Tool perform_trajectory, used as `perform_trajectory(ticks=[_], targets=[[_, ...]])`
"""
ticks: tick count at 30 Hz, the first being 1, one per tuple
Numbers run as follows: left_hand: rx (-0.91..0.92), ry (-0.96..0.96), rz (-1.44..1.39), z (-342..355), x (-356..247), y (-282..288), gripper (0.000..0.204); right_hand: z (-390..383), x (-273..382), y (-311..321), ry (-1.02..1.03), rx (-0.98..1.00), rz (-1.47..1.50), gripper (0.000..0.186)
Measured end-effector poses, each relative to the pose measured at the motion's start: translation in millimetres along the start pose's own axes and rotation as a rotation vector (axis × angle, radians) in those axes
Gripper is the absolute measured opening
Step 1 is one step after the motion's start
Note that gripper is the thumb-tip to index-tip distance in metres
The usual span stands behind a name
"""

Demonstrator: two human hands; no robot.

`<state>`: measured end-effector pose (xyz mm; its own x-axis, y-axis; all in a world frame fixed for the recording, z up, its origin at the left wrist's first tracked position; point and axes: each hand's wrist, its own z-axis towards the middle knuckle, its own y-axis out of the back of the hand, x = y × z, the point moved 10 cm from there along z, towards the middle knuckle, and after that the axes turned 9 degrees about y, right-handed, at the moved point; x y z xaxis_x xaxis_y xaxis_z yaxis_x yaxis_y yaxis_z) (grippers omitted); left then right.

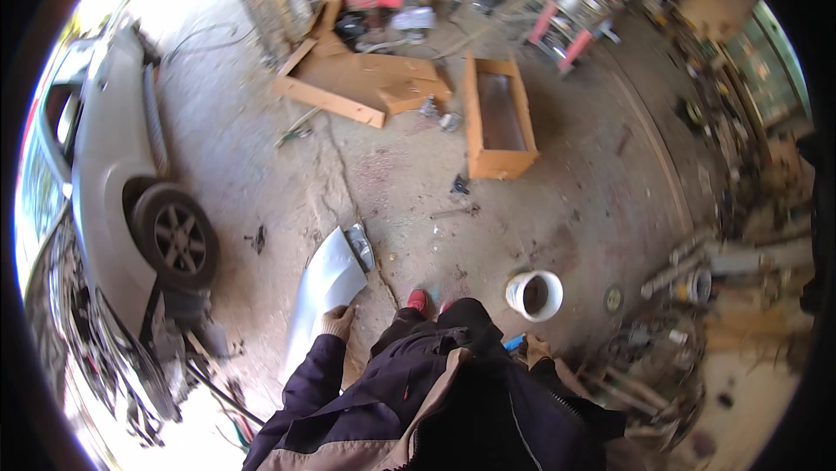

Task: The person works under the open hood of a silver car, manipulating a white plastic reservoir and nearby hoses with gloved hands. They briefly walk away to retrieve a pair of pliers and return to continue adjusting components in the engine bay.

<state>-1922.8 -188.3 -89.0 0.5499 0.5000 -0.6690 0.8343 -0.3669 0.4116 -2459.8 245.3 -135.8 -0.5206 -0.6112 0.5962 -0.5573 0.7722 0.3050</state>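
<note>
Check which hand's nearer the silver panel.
Left: the left hand is on the edge of the silver panel; the right hand is apart, farther right, at a blue object.

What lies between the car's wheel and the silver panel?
In the head view, a small dark object lies on the floor between the wheel and the silver panel; its kind is unclear.

Glare whitens the left side; edges bow; upper right blurs.
</note>
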Motion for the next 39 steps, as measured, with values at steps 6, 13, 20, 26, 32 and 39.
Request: perform_trajectory(ticks=[6, 13, 20, 26, 32, 39], targets=[[-0.219, 0.094, -0.324, -53, 36, 13, 0.026, 98, 169, -92, 0.438, 0.296, -0.637, 0.035], [-0.664, 0.913, -0.567, -314, 230, -20, 0.031, 172, 301, -274, 0.377, 0.470, -0.633, 0.038], [-0.632, 1.111, -0.624, -431, 222, -166, 0.034, 102, 310, -410, 0.392, 0.736, -0.705, 0.029], [-0.599, 1.044, -0.546, -407, 215, -232, 0.048, 43, 235, -436, 0.426, 0.938, -1.070, 0.030], [-0.800, 1.076, -0.735, -477, 307, -243, 0.045, -23, 155, -468, 0.417, 0.942, -1.211, 0.030], [-1.020, 1.137, -0.933, -572, 395, -232, 0.040, -151, 70, -526, 0.502, 1.194, -1.265, 0.029]])
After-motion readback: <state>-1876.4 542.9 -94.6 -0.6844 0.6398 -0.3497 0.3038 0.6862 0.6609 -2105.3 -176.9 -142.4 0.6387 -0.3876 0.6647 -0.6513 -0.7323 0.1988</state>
